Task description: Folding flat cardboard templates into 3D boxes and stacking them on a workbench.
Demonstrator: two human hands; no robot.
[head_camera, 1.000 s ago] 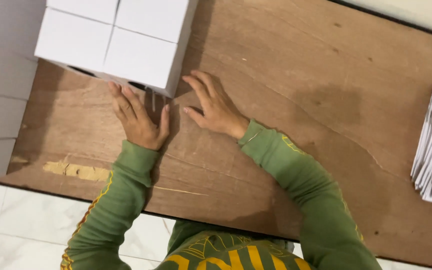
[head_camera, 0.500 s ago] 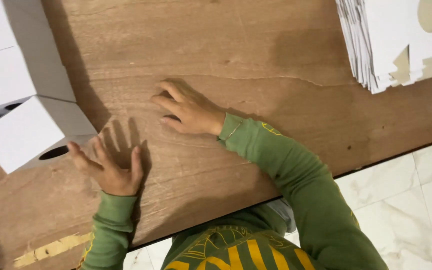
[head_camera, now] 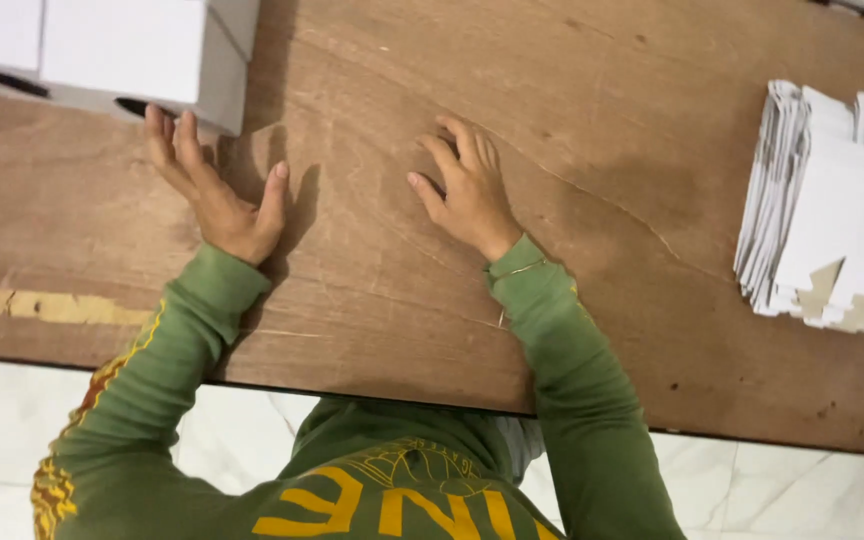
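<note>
One broad wooden table (head_camera: pixel 592 330) fills most of the view, its brown veneer scratched and grained, with a pale yellowish patch of worn surface (head_camera: pixel 47 305) near its left near edge and white floor tiles (head_camera: pixel 812 490) showing beyond that edge at the bottom. Next in size is the person's green long-sleeved top with yellow lettering (head_camera: pixel 382 490), both sleeves reaching up from the near edge onto the tabletop. At the far left corner stand assembled white cardboard boxes (head_camera: pixel 117 50), packed side by side, their grey shadowed side wall facing the near side and a dark slot visible along the lower edge. At the far right lies a thick stack of flat white die-cut carton blanks (head_camera: pixel 822 200), edges fanned slightly, brown card showing through a round cut-out and some notches on the top sheet. The left hand (head_camera: pixel 217 185) lies palm down on the wood just below the boxes, fingers stretched out and spread, thumb splayed to the right; its fingertips (head_camera: pixel 160 120) reach the lower edge of the nearest box and appear to touch it, holding nothing. The right hand (head_camera: pixel 467 185) rests on bare wood near the middle of the table, well apart from both the boxes and the stack, fingers loosely curled with tips pressed to the surface, empty. A thin bracelet (head_camera: pixel 517 270) circles the right wrist at the cuff.
</note>
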